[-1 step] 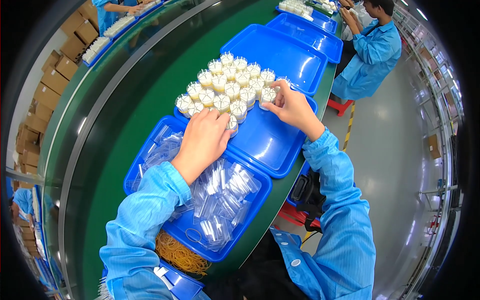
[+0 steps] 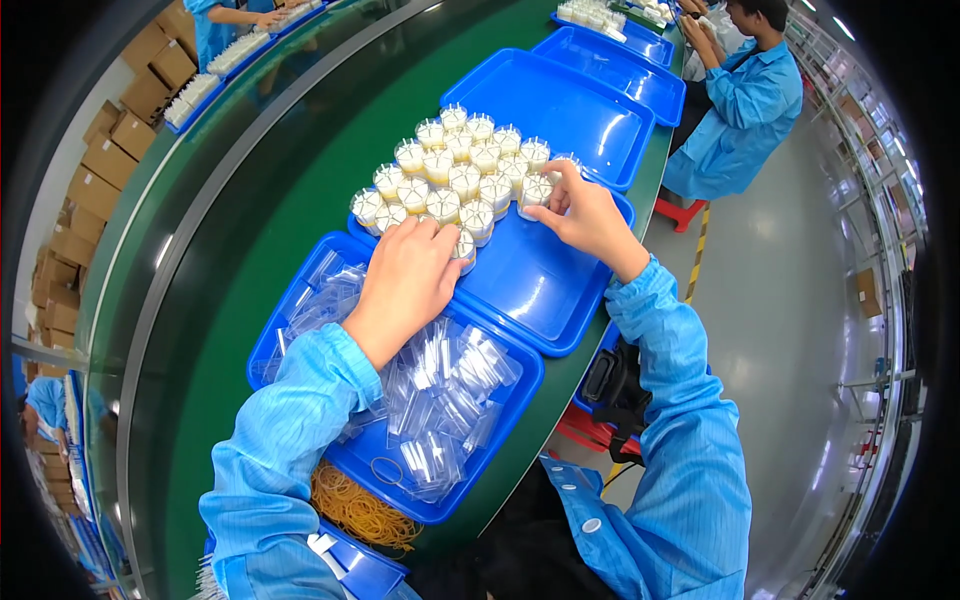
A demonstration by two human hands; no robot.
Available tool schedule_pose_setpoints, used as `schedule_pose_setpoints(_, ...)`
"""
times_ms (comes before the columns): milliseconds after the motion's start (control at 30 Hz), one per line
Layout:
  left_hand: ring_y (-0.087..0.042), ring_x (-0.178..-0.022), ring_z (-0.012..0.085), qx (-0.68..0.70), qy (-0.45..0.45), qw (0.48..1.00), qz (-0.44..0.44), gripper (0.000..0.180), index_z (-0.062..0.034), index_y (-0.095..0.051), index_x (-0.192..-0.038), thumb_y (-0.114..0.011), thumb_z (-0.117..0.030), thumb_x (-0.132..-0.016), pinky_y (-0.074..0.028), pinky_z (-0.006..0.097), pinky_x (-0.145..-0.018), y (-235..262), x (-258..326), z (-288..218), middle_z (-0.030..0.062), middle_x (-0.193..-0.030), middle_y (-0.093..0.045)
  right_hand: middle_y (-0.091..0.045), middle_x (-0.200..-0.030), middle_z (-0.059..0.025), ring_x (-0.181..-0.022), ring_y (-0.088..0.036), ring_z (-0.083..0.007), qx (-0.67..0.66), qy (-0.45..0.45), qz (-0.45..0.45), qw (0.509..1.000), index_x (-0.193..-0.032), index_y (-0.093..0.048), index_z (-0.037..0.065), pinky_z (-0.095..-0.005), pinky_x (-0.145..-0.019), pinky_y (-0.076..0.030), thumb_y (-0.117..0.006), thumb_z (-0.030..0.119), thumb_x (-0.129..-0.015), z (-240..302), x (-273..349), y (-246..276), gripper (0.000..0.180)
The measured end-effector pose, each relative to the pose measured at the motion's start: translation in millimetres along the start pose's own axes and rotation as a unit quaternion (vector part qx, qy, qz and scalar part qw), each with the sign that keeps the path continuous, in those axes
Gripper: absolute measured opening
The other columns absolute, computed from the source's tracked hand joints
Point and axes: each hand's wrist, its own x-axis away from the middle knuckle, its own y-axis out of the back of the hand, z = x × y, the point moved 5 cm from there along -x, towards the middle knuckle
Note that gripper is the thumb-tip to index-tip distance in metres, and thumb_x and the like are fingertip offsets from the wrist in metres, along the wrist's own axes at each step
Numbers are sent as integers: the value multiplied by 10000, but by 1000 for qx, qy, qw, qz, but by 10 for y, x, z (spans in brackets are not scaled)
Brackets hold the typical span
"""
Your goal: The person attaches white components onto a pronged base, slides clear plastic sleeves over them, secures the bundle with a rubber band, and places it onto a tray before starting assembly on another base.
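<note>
Several round white bundles (image 2: pixel 464 181), each split into wedges on top and wrapped in clear plastic with a yellowish band, stand packed in rows in a blue tray (image 2: pixel 530 310). My left hand (image 2: pixel 408 285) has its fingers curled over a bundle (image 2: pixel 464 245) at the near corner of the group; the fingers hide part of it. With thumb and index finger, my right hand (image 2: pixel 585 215) grips another bundle (image 2: pixel 535 190) at the group's right edge. Below my left wrist, a nearer blue tray (image 2: pixel 530 375) holds loose clear plastic pieces (image 2: pixel 440 390) and a thin ring.
A heap of yellow rubber bands (image 2: pixel 362 508) lies by the near tray on the green conveyor belt (image 2: pixel 200 400). More blue trays (image 2: pixel 570 85) sit farther along. A co-worker (image 2: pixel 745 110) sits at the far right. Dark equipment (image 2: pixel 620 385) rests beside the belt's edge.
</note>
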Motion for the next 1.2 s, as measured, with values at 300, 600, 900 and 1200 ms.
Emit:
schedule_pose_setpoints(300,-533,-767,286,25,5,1000,-13,178,-26,-584,-847,-669,-149,-750,-435,380,-707,516,166,33,117,-769,-558,-595,-702,-59,-636,-610,-188,10,-12,-103,995,-1167,-494,84,-312,-602,-491,-709,194,-769,-173,69,406,466)
schedule_pose_setpoints(600,-552,-753,300,9,97,994,54,200,5,-608,-842,-717,-34,-679,-456,369,-658,1589,992,-251,129,-802,-591,-606,-932,-118,-803,-615,-210,-11,-39,26,999,-1280,-368,39,-332,-717,-499,-690,160,-787,-438,5,183,602)
schedule_pose_setpoints(900,-523,-841,320,-102,343,933,21,200,19,-577,-881,-629,-53,-702,-412,396,-810,2564,2390,-891,154,-847,-555,-609,-823,-91,-742,-616,-219,15,-58,-37,997,-1137,-462,30,-333,-670,-496,-699,170,-772,-175,202,152,457)
schedule_pose_setpoints(1200,-572,-785,201,-196,469,850,-138,172,49,-597,-923,-646,-76,-815,-448,291,-750,2817,4002,-2122,145,-899,-624,-617,-779,-110,-727,-616,-228,27,32,-125,991,-934,-579,25,-325,-651,-484,-676,151,-795,523,746,256,211)
